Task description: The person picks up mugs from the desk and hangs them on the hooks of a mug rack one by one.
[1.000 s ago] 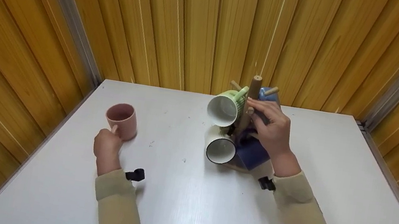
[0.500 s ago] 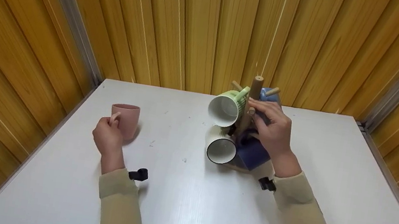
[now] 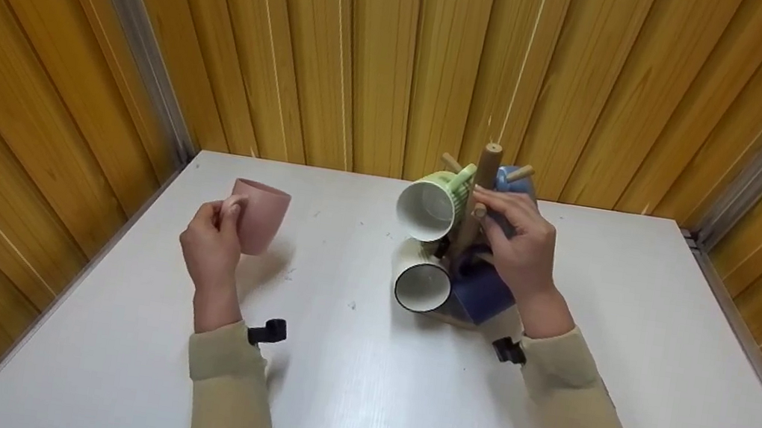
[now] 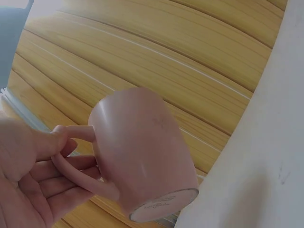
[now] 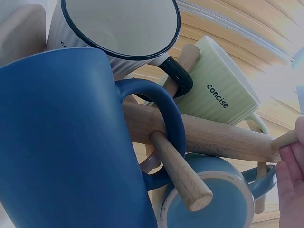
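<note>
My left hand (image 3: 213, 253) grips a pink mug (image 3: 264, 221) by its handle, thumb on top and fingers through the loop in the left wrist view. The mug is held above the table, slightly tilted, its marked base (image 4: 164, 205) showing. My right hand (image 3: 521, 248) pinches a short upper peg (image 5: 285, 139) of a wooden mug tree (image 3: 489, 164). On the tree hang a pale green mug (image 3: 427, 209), a white mug (image 3: 423, 288) with a dark rim, a dark blue mug (image 5: 71, 142) and a lighter blue mug (image 5: 211, 202). Part of the tree is hidden behind my right hand.
The white table (image 3: 327, 372) spreads under both arms, with small dark marks on it. Wood-panelled walls (image 3: 345, 50) rise behind and at both sides. A bare peg (image 3: 451, 162) sticks out at the tree's back left.
The pink mug has been raised off the table and tipped, moving slightly right and away with my left hand. My right hand stays on the mug tree.
</note>
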Demonstrator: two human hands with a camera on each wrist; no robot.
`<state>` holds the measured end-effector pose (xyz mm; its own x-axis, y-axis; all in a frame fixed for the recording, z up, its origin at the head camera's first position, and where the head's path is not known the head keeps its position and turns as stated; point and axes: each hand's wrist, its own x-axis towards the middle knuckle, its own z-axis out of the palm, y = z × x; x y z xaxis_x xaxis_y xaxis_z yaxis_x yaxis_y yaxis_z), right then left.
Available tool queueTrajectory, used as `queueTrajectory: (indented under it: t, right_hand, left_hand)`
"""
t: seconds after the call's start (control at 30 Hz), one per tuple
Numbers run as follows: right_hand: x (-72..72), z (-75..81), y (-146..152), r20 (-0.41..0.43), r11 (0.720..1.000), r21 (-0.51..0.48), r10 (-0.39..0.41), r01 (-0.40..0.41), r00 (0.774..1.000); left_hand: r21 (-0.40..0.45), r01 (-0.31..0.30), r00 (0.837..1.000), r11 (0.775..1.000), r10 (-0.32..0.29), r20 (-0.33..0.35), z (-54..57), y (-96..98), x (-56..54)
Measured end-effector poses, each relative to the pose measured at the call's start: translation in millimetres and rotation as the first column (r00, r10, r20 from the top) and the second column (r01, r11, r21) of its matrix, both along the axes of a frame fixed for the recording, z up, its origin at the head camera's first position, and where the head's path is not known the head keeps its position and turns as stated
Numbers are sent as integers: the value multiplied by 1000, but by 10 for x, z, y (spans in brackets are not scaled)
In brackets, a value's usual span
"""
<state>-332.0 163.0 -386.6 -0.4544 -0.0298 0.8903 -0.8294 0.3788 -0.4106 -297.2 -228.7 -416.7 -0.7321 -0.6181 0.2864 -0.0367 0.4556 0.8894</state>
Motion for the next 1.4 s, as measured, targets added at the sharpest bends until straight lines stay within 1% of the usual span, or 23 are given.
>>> queueTrajectory:
  t: [0.1,0.2,0.27,0.33,0.43,0.5,0.53,0.6,0.67,0.73,0.83,0.97,1.07,1.13,1.2,1.27,1.3,1.37,1.4]
  right_hand:
    - [4,2,-9,2,1000,-4,-2,2,1000]
    - [10,3,-19,8,1000,-4,-1,1,1000]
    - [16,2,-22,13,1000,-1,0,0,1000]
    - [19,0,-23,18,1000,2,1,-1,1000]
    - [21,-3,-26,21,1000,1,-2,2,1000]
    - [18,-6,-30,22,1000,-2,-6,6,1000]
    - [16,-8,-32,22,1000,-4,-8,8,1000]
    - [13,-14,-36,24,1000,-8,-12,12,1000]
    - [12,-20,-39,26,1000,-13,-15,15,1000]
    - [12,-24,-40,28,1000,-17,-15,16,999]
    - [15,-25,-44,33,1000,-24,-10,11,999]
    - [12,-35,-52,30,999,-35,2,-1,1000]
    - [32,-26,-43,42,1000,-16,11,-11,999]
    - [93,-3,-27,73,1000,13,19,-20,997]
    - [203,39,-5,96,999,38,9,-13,995]
    - [345,91,17,95,999,38,25,-28,995]
    - [422,117,26,88,998,27,56,-59,995]
    - [571,170,46,84,986,32,160,-163,984]
    - [636,193,56,106,973,56,219,-225,970]
  left_hand:
    - [-12,19,995,1000,-20,-95,86,81,42]
    - [-53,40,979,998,-50,-197,161,162,92]
    - [-83,61,965,995,-80,-248,214,220,132]
    - [-99,93,954,991,-117,-277,260,279,166]
    - [-116,168,934,979,-195,-299,319,371,211]
    - [-119,228,919,966,-254,-302,355,436,237]
    - [-121,263,908,957,-288,-304,372,471,250]
    - [-126,329,884,936,-352,-307,399,542,271]
    - [-130,401,852,907,-422,-311,421,618,289]
    - [-141,469,813,872,-489,-315,430,693,301]
    - [-171,555,753,814,-579,-311,437,810,314]
    - [-194,636,693,747,-663,-283,446,968,335]
    - [-201,688,646,697,-715,-268,441,1084,353]
    - [-203,723,609,661,-747,-265,431,1155,363]
    - [-207,749,578,629,-774,-260,418,1218,366]
    - [-206,769,556,605,-792,-252,415,1272,375]
    - [-205,777,548,596,-799,-248,411,1294,377]
    - [-209,785,538,583,-809,-237,407,1328,382]
    - [-212,788,533,578,-813,-233,411,1343,388]
